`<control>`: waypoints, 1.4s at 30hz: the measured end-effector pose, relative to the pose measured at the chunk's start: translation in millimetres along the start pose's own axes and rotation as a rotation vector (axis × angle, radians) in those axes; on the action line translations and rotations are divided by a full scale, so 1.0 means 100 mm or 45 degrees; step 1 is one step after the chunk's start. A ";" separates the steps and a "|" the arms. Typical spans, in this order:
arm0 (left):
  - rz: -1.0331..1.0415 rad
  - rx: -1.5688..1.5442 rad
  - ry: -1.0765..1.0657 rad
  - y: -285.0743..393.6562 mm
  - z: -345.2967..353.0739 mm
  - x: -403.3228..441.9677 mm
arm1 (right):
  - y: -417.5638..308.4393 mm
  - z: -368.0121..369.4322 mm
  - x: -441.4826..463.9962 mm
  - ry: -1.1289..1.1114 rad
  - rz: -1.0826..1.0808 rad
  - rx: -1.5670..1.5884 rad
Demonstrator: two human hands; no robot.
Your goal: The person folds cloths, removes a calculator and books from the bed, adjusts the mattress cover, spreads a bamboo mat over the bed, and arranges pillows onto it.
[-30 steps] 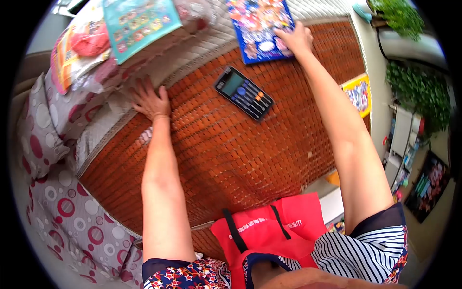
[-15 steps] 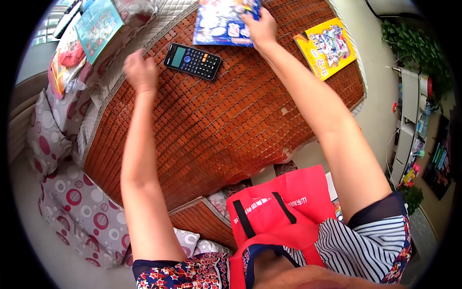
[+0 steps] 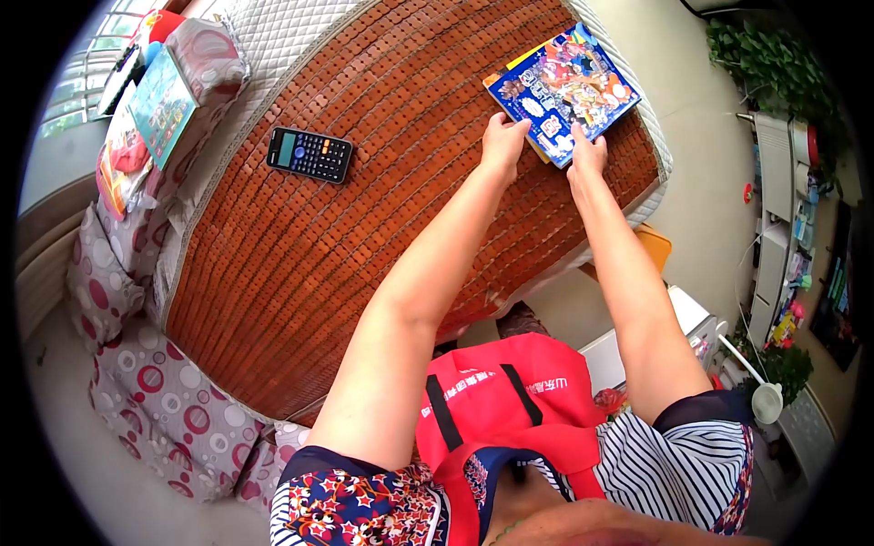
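A blue picture-covered book (image 3: 583,91) lies on top of the yellow book (image 3: 525,58), of which only a thin strip shows along the far left edge. My left hand (image 3: 504,146) is closed at the blue book's near left edge. My right hand (image 3: 588,155) holds the near edge, its thumb on the cover and its other fingers mostly hidden. Off to the left, apart from both hands, a black calculator (image 3: 309,155) lies face up on the brown mat (image 3: 391,182).
The mat covers a bed with a white quilted edge (image 3: 264,27). A teal book (image 3: 162,107) and plastic-bagged items (image 3: 126,168) rest on patterned cushions (image 3: 173,400) at left. A white shelf (image 3: 774,200) and green plants (image 3: 760,73) stand at right.
The blue book has moved right, onto the yellow book, with my right hand on it. My left hand has crossed from beside the calculator to the blue book's edge.
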State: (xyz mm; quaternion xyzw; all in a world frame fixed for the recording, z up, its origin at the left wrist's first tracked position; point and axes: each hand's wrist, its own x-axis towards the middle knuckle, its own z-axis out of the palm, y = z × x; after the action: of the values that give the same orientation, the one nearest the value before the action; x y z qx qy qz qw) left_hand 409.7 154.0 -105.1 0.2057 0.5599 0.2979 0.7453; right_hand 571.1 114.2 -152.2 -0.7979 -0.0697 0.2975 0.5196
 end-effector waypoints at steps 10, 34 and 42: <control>0.064 -0.151 0.247 -0.15 0.24 0.20 | -0.12 0.03 -0.10 -0.374 0.420 0.527; 0.526 -0.368 0.065 1.17 -3.35 -1.99 | -1.61 1.58 -3.42 -1.664 -0.126 -0.161; 0.778 0.026 0.459 2.61 -4.78 -1.54 | -1.72 3.68 -3.93 -1.925 -0.386 -0.099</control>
State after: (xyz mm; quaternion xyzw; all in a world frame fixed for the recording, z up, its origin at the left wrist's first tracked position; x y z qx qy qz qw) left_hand -133.4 229.3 33.7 0.3152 0.5981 0.5330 0.5089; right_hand 84.0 316.4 51.8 -0.3772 -0.5246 0.6845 0.3376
